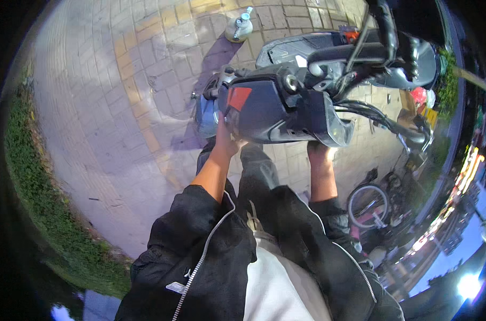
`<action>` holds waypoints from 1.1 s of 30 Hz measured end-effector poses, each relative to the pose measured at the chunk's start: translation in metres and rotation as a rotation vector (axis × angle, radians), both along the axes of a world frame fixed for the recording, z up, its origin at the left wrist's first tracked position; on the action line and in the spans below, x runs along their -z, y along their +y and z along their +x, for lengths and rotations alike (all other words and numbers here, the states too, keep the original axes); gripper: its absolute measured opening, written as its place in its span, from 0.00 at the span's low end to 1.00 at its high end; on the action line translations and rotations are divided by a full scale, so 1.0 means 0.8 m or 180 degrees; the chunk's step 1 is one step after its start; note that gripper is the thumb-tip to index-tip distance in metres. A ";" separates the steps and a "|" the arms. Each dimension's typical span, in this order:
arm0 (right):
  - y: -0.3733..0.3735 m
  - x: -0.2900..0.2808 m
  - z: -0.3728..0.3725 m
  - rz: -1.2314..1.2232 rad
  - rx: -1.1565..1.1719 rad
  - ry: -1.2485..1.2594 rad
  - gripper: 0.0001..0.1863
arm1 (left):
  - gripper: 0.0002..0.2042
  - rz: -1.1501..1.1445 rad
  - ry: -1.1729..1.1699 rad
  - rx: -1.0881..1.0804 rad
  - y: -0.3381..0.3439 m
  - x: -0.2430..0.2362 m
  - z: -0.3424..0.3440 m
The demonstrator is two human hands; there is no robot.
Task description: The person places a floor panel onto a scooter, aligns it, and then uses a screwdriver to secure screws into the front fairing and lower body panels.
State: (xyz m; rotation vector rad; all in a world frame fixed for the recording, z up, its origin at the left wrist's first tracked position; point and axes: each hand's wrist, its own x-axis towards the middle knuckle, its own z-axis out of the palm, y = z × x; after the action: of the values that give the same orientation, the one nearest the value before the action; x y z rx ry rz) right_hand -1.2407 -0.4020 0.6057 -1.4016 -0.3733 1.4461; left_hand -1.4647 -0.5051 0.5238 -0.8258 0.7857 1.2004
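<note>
A dark scooter [360, 53] stands in front of me. Its dark blue-black plastic body panel [261, 115] carries a red-orange patch and lies beside a round key lock [291, 84]. At the panel's near left edge, my left hand [229, 140] is closed on it, fingers along the side and partly hidden. My right hand [320, 151] grips the same panel's near edge further right, its fingertips hidden underneath. Whether the panel is still fastened to the scooter I cannot tell. Black cables [368, 112] run to the right of it.
A translucent jug [238, 29] with a light blue top stands on the paving beyond the scooter. A bicycle wheel [367, 206] is at the right. The scooter's handlebar [417, 138] reaches right. A green hedge [34, 176] borders the paving [98, 96] on the left.
</note>
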 end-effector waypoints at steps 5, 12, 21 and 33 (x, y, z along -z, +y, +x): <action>0.008 -0.122 -0.030 -0.0226 -0.0181 -0.0196 0.29 | 0.36 0.0492 -0.0009 -0.0855 -0.021 0.082 0.007; -0.013 -0.176 -0.048 0.0687 -0.1770 -0.2517 0.45 | 0.36 0.0174 -0.0488 -0.1033 0.001 0.089 -0.004; 0.006 -0.169 -0.042 0.0790 -0.2192 -0.2929 0.47 | 0.38 0.0157 -0.0506 -0.0572 0.010 0.086 -0.020; 0.010 -0.178 -0.049 0.0705 -0.1947 -0.2315 0.46 | 0.28 0.0100 0.2107 -0.0368 0.047 0.033 -0.016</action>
State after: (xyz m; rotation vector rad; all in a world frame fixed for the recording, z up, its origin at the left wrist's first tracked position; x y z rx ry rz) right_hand -1.2801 -0.3937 0.7485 -1.6702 -1.4809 1.2400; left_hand -1.4776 -0.4676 0.4975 -0.4421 1.2587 1.6130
